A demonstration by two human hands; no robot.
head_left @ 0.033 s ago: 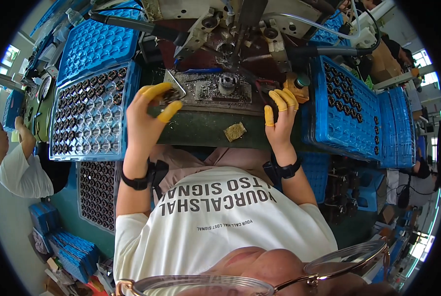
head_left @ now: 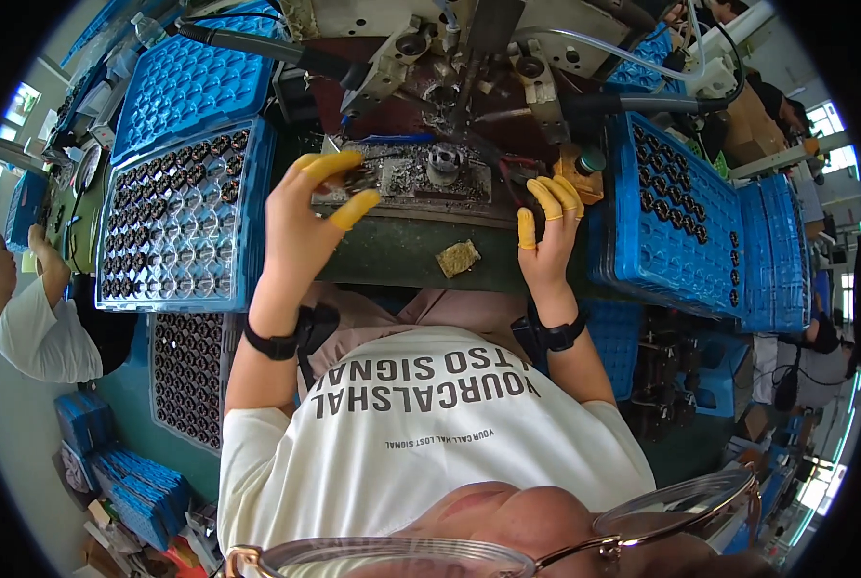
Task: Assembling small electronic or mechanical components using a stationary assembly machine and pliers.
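My left hand (head_left: 295, 236), with yellow finger cots, pinches a small dark round part (head_left: 358, 180) between thumb and fingers; the fingers partly cover it and it is blurred. It hovers at the left end of a metal base plate (head_left: 406, 214) strewn with metal chips. A round metal fixture (head_left: 444, 164) stands on that plate, right of the part. My right hand (head_left: 551, 252), also in yellow cots, is raised at the plate's right with curved fingers apart from the thumb and nothing visible between them. Red-handled pliers (head_left: 517, 166) lie just beyond it.
At left is a blue tray (head_left: 242, 279) of dark round parts; another blue tray (head_left: 686, 275) stands at right, partly filled. Machine arms (head_left: 392, 63) overhang the fixture. A yellowish pad (head_left: 458, 258) lies at the bench front. A person (head_left: 40, 318) sits at far left.
My left hand has moved right with the dark round part, closer to the round fixture. My right hand has stayed almost still.
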